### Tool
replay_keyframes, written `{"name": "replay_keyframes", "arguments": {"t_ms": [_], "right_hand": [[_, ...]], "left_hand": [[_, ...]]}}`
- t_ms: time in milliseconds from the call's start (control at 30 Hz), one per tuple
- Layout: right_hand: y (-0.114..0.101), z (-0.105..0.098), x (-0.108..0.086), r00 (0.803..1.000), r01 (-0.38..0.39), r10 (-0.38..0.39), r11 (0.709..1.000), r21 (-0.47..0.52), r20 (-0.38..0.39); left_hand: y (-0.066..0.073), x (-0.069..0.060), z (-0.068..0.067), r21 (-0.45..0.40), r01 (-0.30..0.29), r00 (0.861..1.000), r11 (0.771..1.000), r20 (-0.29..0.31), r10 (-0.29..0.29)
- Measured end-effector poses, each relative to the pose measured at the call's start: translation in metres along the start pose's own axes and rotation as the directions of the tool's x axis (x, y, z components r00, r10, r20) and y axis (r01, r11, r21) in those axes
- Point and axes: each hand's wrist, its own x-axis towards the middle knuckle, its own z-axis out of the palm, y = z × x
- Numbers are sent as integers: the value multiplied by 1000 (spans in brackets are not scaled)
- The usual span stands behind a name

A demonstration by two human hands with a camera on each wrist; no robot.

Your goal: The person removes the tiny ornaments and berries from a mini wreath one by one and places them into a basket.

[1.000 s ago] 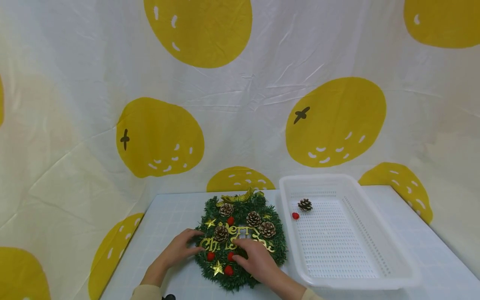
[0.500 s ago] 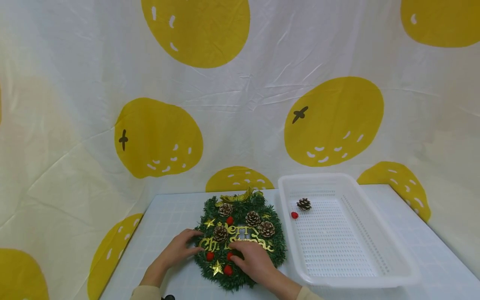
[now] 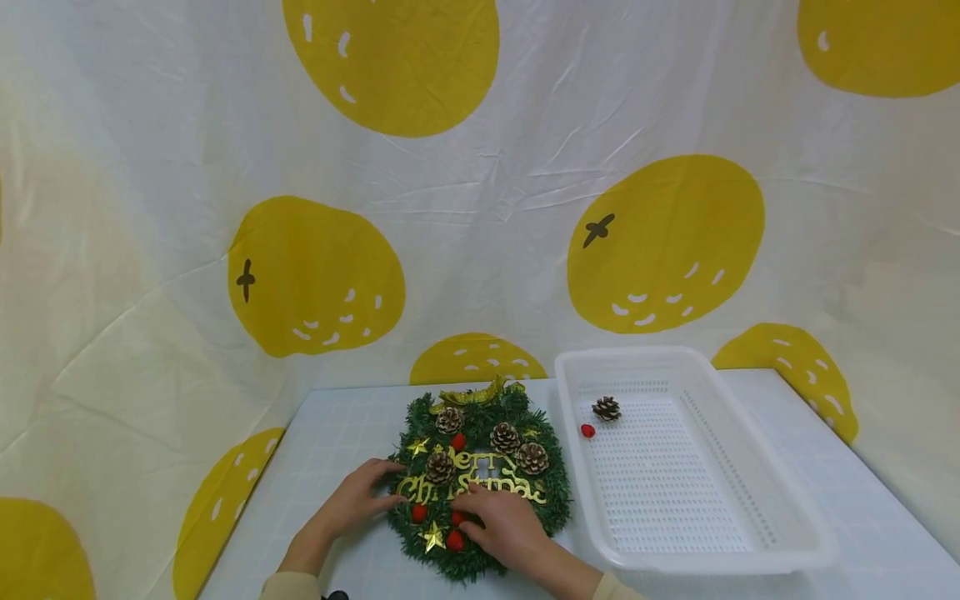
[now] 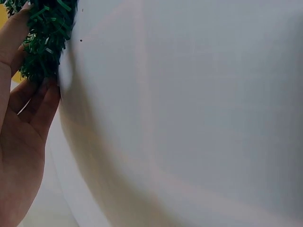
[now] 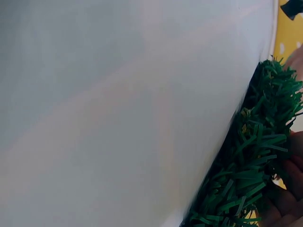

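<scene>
Wreath (image 3: 480, 423): on the table (image 3: 352, 425), at 3 o'clock from the left hand (image 3: 362, 500) — that hand holds its edge.
Red berry (image 3: 458, 518): at 9 o'clock from the right hand (image 3: 504, 527), the nearer hand.
Right hand: seems to pinch it.

Wreath (image 3: 557, 492) bristly, plastic-looking; lettering (image 3: 504, 486) glossy, metallic; pine cone (image 3: 440, 467) rough, woody; basket (image 3: 678, 479) smooth plastic; backdrop (image 3: 498, 267) creased cloth

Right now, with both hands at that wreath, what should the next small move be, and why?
I'd suggest the right hand gently press the berry it is touching to check it sits firmly: its thumb and forefinger are right there, and the left hand, at the wreath's left edge, could probably keep everything steady.
</scene>
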Motion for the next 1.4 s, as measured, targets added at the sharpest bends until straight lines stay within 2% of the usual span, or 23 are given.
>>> {"name": "replay_keyframes", "arguments": {"t_ms": [200,333,533,900,1033,1133,1300,1400], "right_hand": [[-1,0,0,999,-26,27,999,25,-23],[-2,-2,0,997,-66,71,992,111,-40],[-5,-12,1,987,-100,132,953,285,-95],[-14,-44,9,950,-111,219,904,412,-224],[-22,-62,11,935,-116,240,903,413,-262],[-25,-75,13,925,-97,227,916,389,-304],[-25,-90,19,911,-63,201,931,358,-361],[-23,-98,22,898,-60,210,929,365,-387]], "left_hand": [[-3,0,1,1,7,1000,1000,-1,-7],[-4,1,2,-9,35,999,999,10,-35],[-4,1,2,-11,35,999,999,7,-35],[-5,0,2,5,24,1000,1000,-1,-24],[-6,-2,4,4,5,1000,1000,-13,-5],[-6,-1,4,2,-2,1000,1000,-15,2],[-5,0,2,-1,10,1000,1000,-3,-10],[-5,0,1,-6,11,1000,1000,3,-11]]}}
